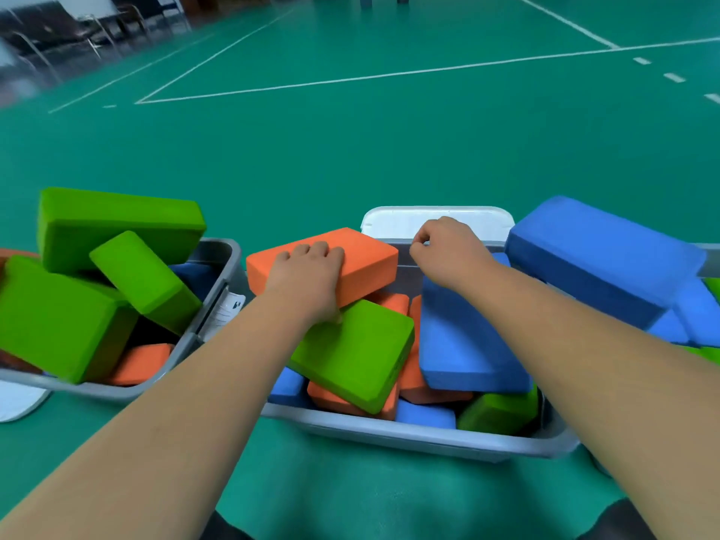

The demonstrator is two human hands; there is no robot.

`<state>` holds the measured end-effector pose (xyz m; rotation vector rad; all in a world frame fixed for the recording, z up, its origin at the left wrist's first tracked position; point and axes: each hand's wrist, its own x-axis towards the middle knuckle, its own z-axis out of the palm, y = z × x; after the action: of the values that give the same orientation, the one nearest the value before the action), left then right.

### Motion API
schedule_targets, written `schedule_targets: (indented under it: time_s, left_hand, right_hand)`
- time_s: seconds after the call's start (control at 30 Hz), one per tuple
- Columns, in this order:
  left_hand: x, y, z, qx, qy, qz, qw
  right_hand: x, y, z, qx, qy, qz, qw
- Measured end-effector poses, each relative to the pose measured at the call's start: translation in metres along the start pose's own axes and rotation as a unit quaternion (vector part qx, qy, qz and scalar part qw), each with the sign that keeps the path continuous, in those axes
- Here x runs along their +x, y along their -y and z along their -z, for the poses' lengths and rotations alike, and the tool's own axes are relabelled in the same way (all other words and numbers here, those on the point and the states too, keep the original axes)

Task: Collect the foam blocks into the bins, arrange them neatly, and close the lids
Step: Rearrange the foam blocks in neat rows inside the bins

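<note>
- The left hand (307, 272) lies over an orange rectangular foam block (362, 253), fingers curled on its top and thumb tucked at its near edge, so it has hold of it. That block sits on top of the heap at the far left of the middle grey plastic bin (389, 432).
- The right hand (448, 251) is by that bin's far rim with its fingers curled in. Whether it pinches anything, I cannot tell.
- Collecting looks largely done: no loose block shows on the green sports floor (350, 150).
- Arranging seems barely started. Blocks lie tilted and crossed in the middle bin, green foam blocks (117, 220) heap above the rim of the left grey bin (97, 387), and large blue foam blocks (604, 255) pile up at the right.
- Both lids are off: a white lid (389, 224) lies behind the middle bin and a second white lid (15, 399) lies by the left one.
</note>
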<state>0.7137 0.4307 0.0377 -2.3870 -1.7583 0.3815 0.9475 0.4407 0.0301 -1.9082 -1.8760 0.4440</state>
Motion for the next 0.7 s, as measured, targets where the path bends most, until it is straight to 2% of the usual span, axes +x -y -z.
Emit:
schedule_targets:
  time_s: [0.27,0.5,0.6,0.7]
  left_hand:
    - [-0.008,0.007,-0.005,-0.037,0.0,-0.005,0.999]
    - [-0.01,0.013,0.006,-0.094,-0.124,-0.058,0.986]
    - [-0.006,0.007,0.009,-0.103,-0.171,-0.088,0.976]
    - [-0.002,-0.004,0.016,-0.104,-0.198,-0.124,0.967]
  right_hand:
    - [0.006,0.014,-0.018,0.05,0.003,-0.026,0.998]
    - [0.003,0.015,-0.002,0.111,-0.004,-0.066,0.992]
    - [-0.002,0.017,0.015,0.25,-0.034,-0.136,0.958]
    - [-0.008,0.015,0.033,0.342,-0.06,-0.195,0.917]
